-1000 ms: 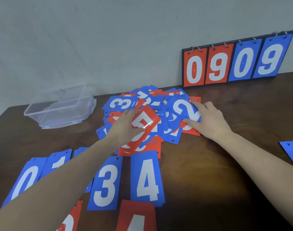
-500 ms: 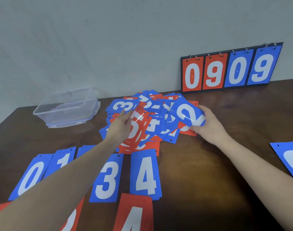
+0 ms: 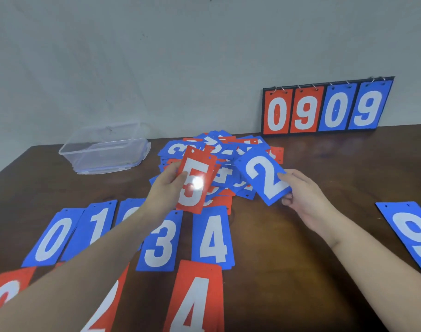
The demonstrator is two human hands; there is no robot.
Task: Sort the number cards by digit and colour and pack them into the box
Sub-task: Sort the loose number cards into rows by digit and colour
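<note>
My left hand (image 3: 166, 188) holds a red 5 card (image 3: 195, 180) lifted above the mixed pile of red and blue number cards (image 3: 226, 149). My right hand (image 3: 303, 195) pinches a blue 2 card (image 3: 262, 176) by its lower edge, also raised off the pile. In front of me lie sorted stacks: blue 0 (image 3: 53, 238), blue 1 (image 3: 97, 226), blue 3 (image 3: 160, 243), blue 4 (image 3: 213, 238), and a red 4 (image 3: 197, 300). Red cards at the lower left are partly hidden by my left arm. The clear plastic box (image 3: 104, 149) stands empty at the back left.
A scoreboard (image 3: 324, 109) showing 0 9 0 9 leans against the wall at the back right. A blue 9 card (image 3: 413, 233) lies near the table's right edge. Bare dark wood (image 3: 276, 271) shows between the blue 4 and my right arm.
Both hands have lifted their cards off the pile: the left raised the red 5 to face me, the right drew the blue 2 up and toward me.
</note>
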